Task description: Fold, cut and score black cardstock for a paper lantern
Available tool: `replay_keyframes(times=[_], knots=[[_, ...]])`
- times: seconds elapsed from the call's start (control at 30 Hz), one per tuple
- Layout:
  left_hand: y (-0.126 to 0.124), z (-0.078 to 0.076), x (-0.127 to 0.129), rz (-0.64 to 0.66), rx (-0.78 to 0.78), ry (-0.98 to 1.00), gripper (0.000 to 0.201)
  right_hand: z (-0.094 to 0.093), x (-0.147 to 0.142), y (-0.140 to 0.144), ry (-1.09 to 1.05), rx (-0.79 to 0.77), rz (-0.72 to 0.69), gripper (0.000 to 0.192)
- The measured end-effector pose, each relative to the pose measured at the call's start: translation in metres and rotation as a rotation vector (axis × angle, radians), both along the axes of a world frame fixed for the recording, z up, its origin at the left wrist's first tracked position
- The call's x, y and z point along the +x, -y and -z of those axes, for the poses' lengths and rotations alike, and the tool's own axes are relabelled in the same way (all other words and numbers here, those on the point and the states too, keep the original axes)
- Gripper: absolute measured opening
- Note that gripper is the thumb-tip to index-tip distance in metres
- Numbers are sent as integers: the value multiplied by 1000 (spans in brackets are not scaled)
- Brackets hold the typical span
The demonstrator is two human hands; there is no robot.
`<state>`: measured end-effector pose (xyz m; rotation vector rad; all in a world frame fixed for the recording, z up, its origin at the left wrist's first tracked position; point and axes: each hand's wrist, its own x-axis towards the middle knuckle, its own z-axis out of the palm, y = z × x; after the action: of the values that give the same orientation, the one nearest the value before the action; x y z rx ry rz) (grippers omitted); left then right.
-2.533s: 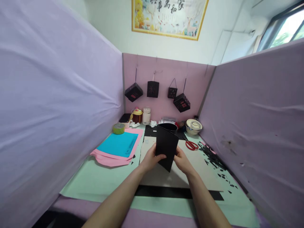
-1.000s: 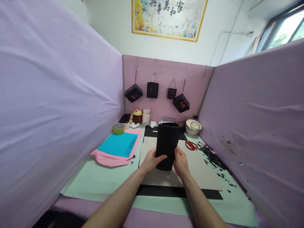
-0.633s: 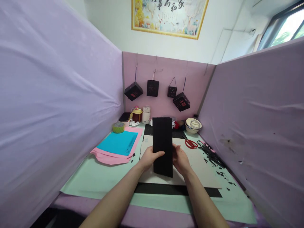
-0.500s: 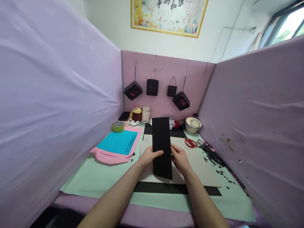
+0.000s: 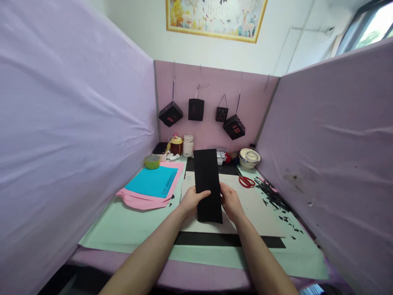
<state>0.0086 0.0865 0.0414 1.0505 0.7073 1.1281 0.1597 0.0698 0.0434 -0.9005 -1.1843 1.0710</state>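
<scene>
Sheets [image 5: 151, 182] left of card [image 5: 206, 172], tape [image 5: 152, 162] behind sheets; scissors [image 5: 246, 182] right of card, bowl [image 5: 249, 162] behind scissors.

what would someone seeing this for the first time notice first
Probably the tall black piece in the middle, with the left hand's thumb across its front and the right hand at its right edge. Next, perhaps, the bright blue sheet lying on pink sheets at left, and the four dark boxes hanging at the back. Red-handled scissors and black scraps stand out at right.
</scene>
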Motion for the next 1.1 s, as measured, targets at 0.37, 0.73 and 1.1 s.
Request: replay_keyframes(times=[0.37,0.73,1.1], knots=[[4,1,4,20,13,121,43,-17,0,11,171,128,121,27],[3,-5,4,-147,-31,203,41,-7,0,14,324,27,225,33],[-1,-7,1,-242,-7,301,46,-2,5,14,384,34,227,31]])
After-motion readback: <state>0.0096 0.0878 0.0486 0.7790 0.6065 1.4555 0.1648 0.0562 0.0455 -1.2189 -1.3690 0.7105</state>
